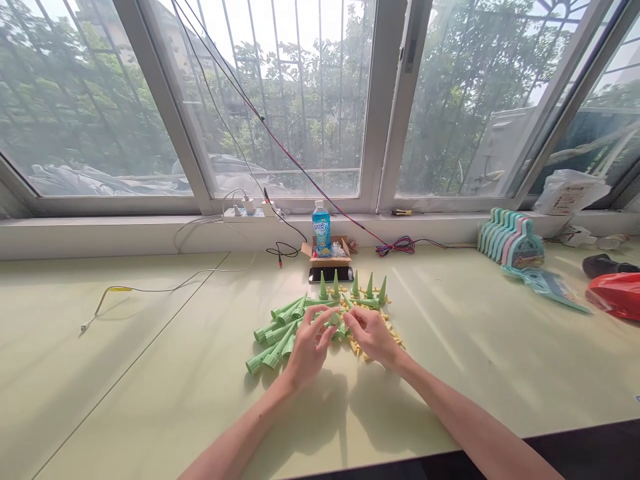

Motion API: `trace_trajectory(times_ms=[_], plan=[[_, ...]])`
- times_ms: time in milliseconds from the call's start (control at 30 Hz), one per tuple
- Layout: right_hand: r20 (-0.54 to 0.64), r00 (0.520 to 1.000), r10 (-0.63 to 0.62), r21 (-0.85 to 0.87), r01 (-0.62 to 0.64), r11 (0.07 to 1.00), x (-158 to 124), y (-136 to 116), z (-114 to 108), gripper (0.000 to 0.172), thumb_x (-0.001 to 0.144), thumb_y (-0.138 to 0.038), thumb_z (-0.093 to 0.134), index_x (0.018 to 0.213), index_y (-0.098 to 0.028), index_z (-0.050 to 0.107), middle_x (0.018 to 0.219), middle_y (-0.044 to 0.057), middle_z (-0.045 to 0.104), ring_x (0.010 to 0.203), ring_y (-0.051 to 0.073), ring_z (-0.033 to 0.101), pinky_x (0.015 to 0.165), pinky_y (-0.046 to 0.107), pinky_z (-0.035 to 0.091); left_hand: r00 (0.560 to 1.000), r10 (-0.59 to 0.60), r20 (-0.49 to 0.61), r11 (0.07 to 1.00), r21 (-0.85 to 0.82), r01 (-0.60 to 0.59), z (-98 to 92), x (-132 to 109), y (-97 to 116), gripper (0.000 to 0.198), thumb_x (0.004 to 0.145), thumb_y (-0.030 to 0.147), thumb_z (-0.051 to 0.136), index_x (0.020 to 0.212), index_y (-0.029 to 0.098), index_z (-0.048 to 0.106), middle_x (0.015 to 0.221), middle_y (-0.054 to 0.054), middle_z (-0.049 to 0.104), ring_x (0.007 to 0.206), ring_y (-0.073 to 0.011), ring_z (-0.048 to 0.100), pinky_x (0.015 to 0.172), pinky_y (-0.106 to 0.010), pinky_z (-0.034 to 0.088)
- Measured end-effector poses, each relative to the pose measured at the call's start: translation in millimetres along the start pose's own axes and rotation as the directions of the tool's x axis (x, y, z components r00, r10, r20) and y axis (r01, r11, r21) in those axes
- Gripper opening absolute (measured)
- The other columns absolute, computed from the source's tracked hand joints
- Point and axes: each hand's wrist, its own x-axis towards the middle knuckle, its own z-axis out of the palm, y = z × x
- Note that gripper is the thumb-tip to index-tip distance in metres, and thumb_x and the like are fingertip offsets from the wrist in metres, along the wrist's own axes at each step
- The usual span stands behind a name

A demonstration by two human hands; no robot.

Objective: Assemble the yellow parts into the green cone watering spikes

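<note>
My left hand [311, 343] is closed around a light green plastic cone [334, 320], its wide end facing me. Close beside it, my right hand [369, 331] has its thumb and fingers pinched together at the cone; what they grip is too small to make out. To the left of my hands lies a pile of green cones [273, 353], most on their sides. Several more upright green cones [369, 287] stand in a row behind my hands. Small yellow plastic pieces [395, 333] are scattered beside and partly under my right hand.
A phone [330, 275] lies behind the cones, with a cardboard box [327, 261] and a blue bottle [321, 230] beyond it. A white cable [165, 291] crosses the table's left. Teal and pink plastic items [510, 239] and a red package [614, 295] are at right.
</note>
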Motion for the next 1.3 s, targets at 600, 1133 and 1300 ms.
trace_trajectory(times_ms=[600,1133,1300], plan=[[0.155,0.895,-0.419,-0.260,0.446,0.856,17.7,3.9,-14.9,0.030,0.102,-0.031,0.037,0.077,-0.021,0.049,0.062,-0.002,0.048,0.053,0.012,0.039,0.053,0.025,0.029,0.928,-0.317,0.195,0.771,-0.517,0.372,-1.4,6.7,14.1,0.047,0.088,0.056,0.058,0.114,0.018,0.047,0.077,-0.001,0.066,0.039,-0.0097,0.056,0.037,-0.022,0.045],[0.189,0.930,-0.316,-0.266,0.358,0.895,2.4,27.1,-10.4,0.029,0.102,-0.028,0.034,0.074,-0.021,0.041,0.061,-0.004,0.039,0.052,0.011,0.031,0.052,0.024,0.027,0.976,-0.167,0.136,0.936,-0.290,0.201,-0.8,-1.9,-7.8,0.032,0.092,0.046,0.057,0.109,0.021,0.052,0.080,0.002,0.054,0.044,-0.0073,0.055,0.036,-0.019,0.041],[0.187,0.942,-0.277,-0.209,0.314,0.926,1.6,24.3,-8.8,0.031,0.101,-0.029,0.033,0.071,-0.022,0.032,0.060,-0.005,0.035,0.051,0.010,0.028,0.050,0.024,0.025,0.984,-0.115,0.139,0.983,-0.127,0.133,-2.7,-4.4,-4.6,0.025,0.095,0.040,0.054,0.109,0.021,0.051,0.058,0.006,0.051,0.049,-0.0097,0.051,0.045,-0.020,0.043]])
